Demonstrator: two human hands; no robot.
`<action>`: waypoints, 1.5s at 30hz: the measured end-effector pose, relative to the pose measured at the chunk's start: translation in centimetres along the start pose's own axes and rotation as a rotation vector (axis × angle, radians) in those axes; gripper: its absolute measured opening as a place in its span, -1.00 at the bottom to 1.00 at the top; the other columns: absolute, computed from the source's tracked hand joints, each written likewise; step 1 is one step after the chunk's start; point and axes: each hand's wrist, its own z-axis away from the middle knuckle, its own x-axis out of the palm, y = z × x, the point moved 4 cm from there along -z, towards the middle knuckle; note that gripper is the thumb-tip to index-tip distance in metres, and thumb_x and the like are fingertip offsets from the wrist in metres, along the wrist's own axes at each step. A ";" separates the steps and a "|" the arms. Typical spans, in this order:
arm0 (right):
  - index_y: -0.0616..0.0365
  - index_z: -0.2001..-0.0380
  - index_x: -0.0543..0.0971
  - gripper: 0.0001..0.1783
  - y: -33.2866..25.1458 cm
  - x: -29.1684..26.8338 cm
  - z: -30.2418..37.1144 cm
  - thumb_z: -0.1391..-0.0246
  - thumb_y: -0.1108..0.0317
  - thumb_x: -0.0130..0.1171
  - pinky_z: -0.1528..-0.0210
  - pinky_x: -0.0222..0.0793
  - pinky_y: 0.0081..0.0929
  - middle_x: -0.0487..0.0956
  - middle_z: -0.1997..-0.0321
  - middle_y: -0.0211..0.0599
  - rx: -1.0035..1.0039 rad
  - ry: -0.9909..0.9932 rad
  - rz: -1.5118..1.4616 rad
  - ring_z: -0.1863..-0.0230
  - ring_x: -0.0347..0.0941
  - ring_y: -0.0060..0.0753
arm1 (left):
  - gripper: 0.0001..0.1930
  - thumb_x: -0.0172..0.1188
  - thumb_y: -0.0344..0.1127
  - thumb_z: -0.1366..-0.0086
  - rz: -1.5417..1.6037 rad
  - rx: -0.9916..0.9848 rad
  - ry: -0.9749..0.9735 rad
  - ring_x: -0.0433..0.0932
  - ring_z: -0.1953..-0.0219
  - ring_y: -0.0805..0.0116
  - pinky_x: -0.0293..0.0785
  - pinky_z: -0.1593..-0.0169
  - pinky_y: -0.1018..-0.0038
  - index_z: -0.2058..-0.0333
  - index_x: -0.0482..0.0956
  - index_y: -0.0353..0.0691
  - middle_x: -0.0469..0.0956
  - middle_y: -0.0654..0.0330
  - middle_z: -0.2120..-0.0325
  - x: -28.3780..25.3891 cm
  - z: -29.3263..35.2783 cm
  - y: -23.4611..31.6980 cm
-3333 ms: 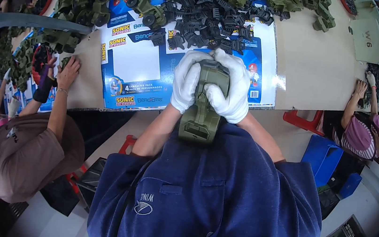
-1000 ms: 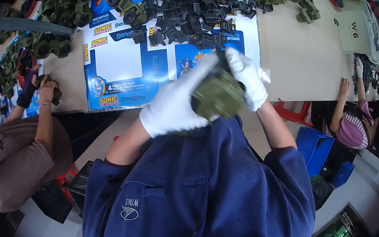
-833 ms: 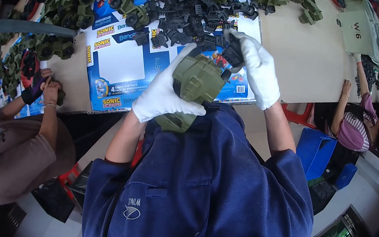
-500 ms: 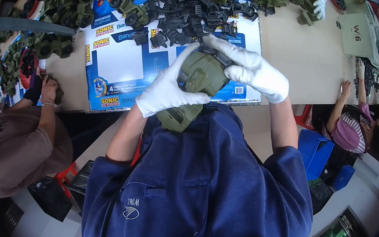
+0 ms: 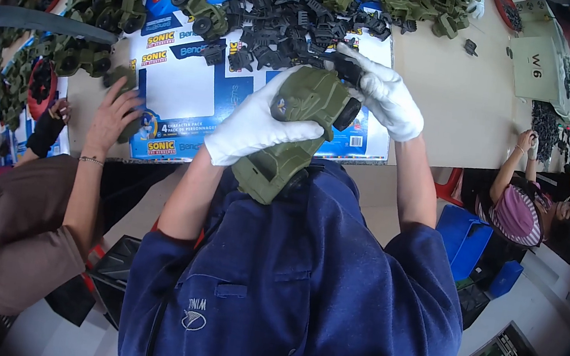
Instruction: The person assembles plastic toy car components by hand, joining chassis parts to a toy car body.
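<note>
Across our view runs a long tan table [image 5: 441,119], with a blue-and-white printed cardboard sheet [image 5: 185,91] laid along its near edge, probably to guard the tabletop and the pieces from scuffs. Toward the far edge, a heap of black plastic pieces [image 5: 282,28] lies on the sheet, with a pile of green vehicles [image 5: 111,3] to its left; keeping the two kinds mostly apart likely makes each easy to pick out.

Above the table's near edge, close to the wearer's navy shirt [image 5: 233,307], we find a green toy jeep [image 5: 308,106] held raised and slanted, one end toward the far side, the other toward the body. The white-gloved left hand [image 5: 255,128] is clamped on its left flank, thumb laid across the top; we judge that this steadies the bulky toy while leaving its far end and the black wheel [image 5: 347,115] on the right uncovered. The white-gloved right hand [image 5: 390,102] has its fingers closed on a black part [image 5: 347,69] just beside that far end. Whether part and jeep touch, we cannot tell.

On the right, a lone black piece [image 5: 470,47] lies on bare table, near a pale green box [image 5: 537,63]. Left of the sheet's near-left corner, we see a co-worker's bare hand [image 5: 113,118].
</note>
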 end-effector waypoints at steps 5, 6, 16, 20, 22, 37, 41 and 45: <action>0.37 -0.27 0.31 -0.31 1.6 1.1 0.1 -0.20 0.17 0.20 -0.35 0.18 -0.41 0.35 -0.34 -0.14 -0.149 0.015 -0.017 -0.31 0.29 -0.35 | -0.03 0.55 -0.09 0.02 -0.101 -0.008 0.061 0.40 -0.19 0.30 0.24 -0.27 0.41 -0.30 0.22 -0.28 0.48 0.09 -0.11 0.1 0.1 -0.9; 0.37 -0.27 0.31 -0.31 1.7 1.2 0.1 -0.20 0.16 0.20 -0.36 0.15 -0.39 0.34 -0.35 -0.13 -0.128 0.010 -0.049 -0.33 0.27 -0.33 | -0.03 0.54 -0.06 0.02 -0.103 -0.011 0.062 0.40 -0.19 0.29 0.24 -0.27 0.41 -0.30 0.23 -0.27 0.48 0.08 -0.11 0.2 0.1 -0.8; 0.34 -0.25 0.35 -0.23 1.5 1.8 0.1 -0.11 0.05 0.29 -0.19 0.26 -0.55 0.57 0.07 -0.50 -0.099 0.044 0.045 -0.04 0.38 -0.64 | -0.04 0.54 -0.05 0.01 -0.044 -0.058 0.086 0.40 -0.18 0.31 0.24 -0.27 0.42 -0.28 0.23 -0.32 0.48 0.06 -0.10 0.3 0.8 -1.0; 0.32 -0.25 0.36 -0.22 2.1 0.5 0.3 -0.09 0.03 0.30 -0.10 0.27 -0.65 0.57 0.06 -0.50 -0.060 0.026 0.089 0.07 0.37 -0.70 | -0.05 0.53 -0.08 0.00 -0.042 -0.033 0.066 0.41 -0.17 0.32 0.26 -0.26 0.44 -0.28 0.23 -0.35 0.48 0.06 -0.10 0.6 1.0 -0.6; 0.30 -0.23 0.39 -0.24 1.9 0.5 0.4 -0.09 0.02 0.30 0.03 0.25 -0.75 0.55 -0.01 -0.49 -0.090 -0.007 0.146 0.22 0.28 -0.76 | -0.06 0.53 -0.09 -0.01 -0.039 -0.023 0.057 0.41 -0.17 0.33 0.26 -0.26 0.44 -0.28 0.23 -0.36 0.48 0.06 -0.10 0.7 1.1 -0.6; 0.27 -0.30 0.28 0.09 -0.8 3.9 -0.2 0.32 0.08 0.52 -0.34 0.18 -0.34 0.36 -0.31 0.01 -0.236 0.035 1.073 -0.33 0.29 -0.15 | 0.00 0.55 -0.04 0.04 0.006 -0.040 0.196 0.39 -0.21 0.26 0.24 -0.28 0.39 -0.30 0.20 -0.27 0.45 0.03 -0.13 0.4 0.5 -1.4; 0.34 -0.29 0.24 0.25 0.4 4.8 -0.2 0.54 0.02 0.57 -0.41 0.09 -0.29 0.32 -0.34 0.07 -0.239 0.118 0.923 -0.38 0.22 -0.05 | 0.00 0.31 0.29 -0.11 0.028 0.289 0.131 0.35 -0.24 0.19 0.21 -0.28 0.34 -0.32 0.16 -0.29 0.42 0.00 -0.15 -0.9 0.2 -2.7; 0.31 -0.31 0.21 0.19 0.9 6.2 -0.7 0.33 -0.14 0.46 -0.42 0.04 -0.12 0.31 -0.35 0.04 -0.496 0.079 1.146 -0.37 0.21 0.06 | -0.13 0.21 0.25 -0.22 0.012 0.416 0.077 0.38 -0.19 0.22 0.25 -0.25 0.34 -0.27 0.23 -0.33 0.43 0.02 -0.12 -1.9 -0.8 -2.1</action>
